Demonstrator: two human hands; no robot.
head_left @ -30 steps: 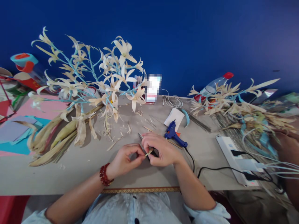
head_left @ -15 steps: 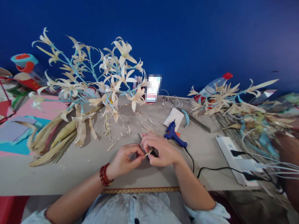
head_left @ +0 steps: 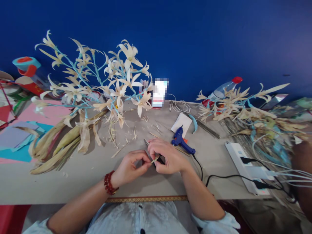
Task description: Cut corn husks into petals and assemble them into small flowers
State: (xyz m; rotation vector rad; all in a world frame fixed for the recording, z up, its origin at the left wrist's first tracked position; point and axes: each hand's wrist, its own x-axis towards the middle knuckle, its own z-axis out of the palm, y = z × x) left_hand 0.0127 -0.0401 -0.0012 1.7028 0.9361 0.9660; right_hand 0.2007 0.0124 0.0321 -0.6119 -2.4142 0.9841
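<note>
My left hand (head_left: 130,165), with a red bead bracelet (head_left: 110,183) on its wrist, pinches one end of a small pale strip of dried husk (head_left: 153,161). The other end lies between the fingertips and thumb of my right hand (head_left: 168,156). Under the right hand is a dark-handled tool with a metal tip (head_left: 146,142); most of it is covered, so I cannot tell its kind or whether it is held. A blue glue gun (head_left: 180,139) lies just beyond the right hand, partly over a white pad (head_left: 182,123).
Husk flowers on blue stems (head_left: 97,78) stand back left, more (head_left: 234,104) back right. Dried husks (head_left: 58,146) lie left on coloured paper. A power strip (head_left: 237,162) with cords sits right, near another person's arm (head_left: 302,169). Husk scraps (head_left: 126,141) litter the middle.
</note>
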